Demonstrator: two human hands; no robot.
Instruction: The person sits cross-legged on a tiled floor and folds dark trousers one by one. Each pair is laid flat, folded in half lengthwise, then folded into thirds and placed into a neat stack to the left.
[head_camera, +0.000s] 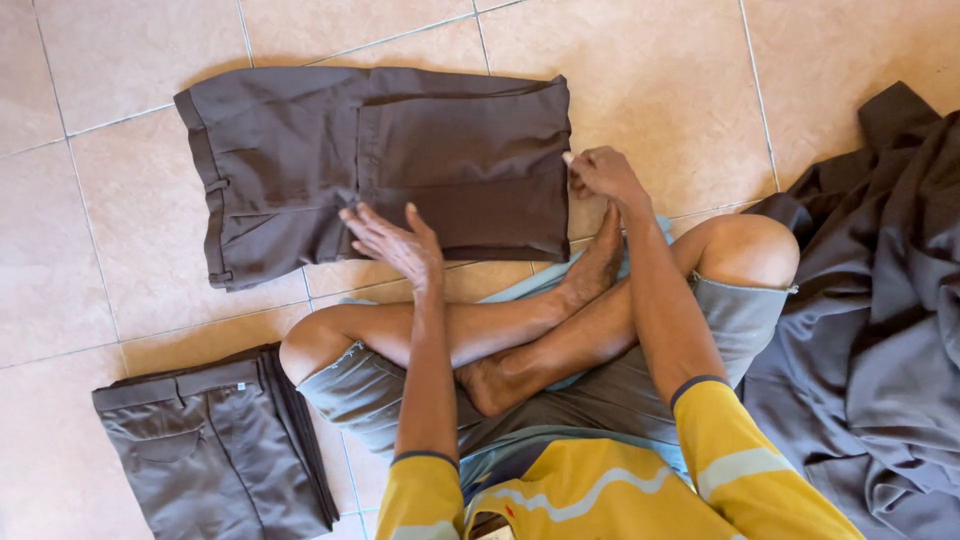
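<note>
On the floor (130, 90) at twelve o'clock, I press my left hand (392, 243), fingers spread, flat on the brown trousers (380, 160) while my right hand (603, 172) pinches their three-o'clock edge, keeping the fold taut.

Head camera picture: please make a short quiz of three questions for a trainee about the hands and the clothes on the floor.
1. True or false: the left hand lies flat on the brown trousers.
2. Where does the right hand grip the trousers?
A. the waistband
B. the right edge
C. the belt loop
3. Fill the gap: the stack of folded trousers lies on the tiled floor beside the person's ____ knee.

Key
1. True; its fingers are spread on the lower middle of the cloth.
2. B
3. left; the loose dark clothes lie at the other side.
</note>
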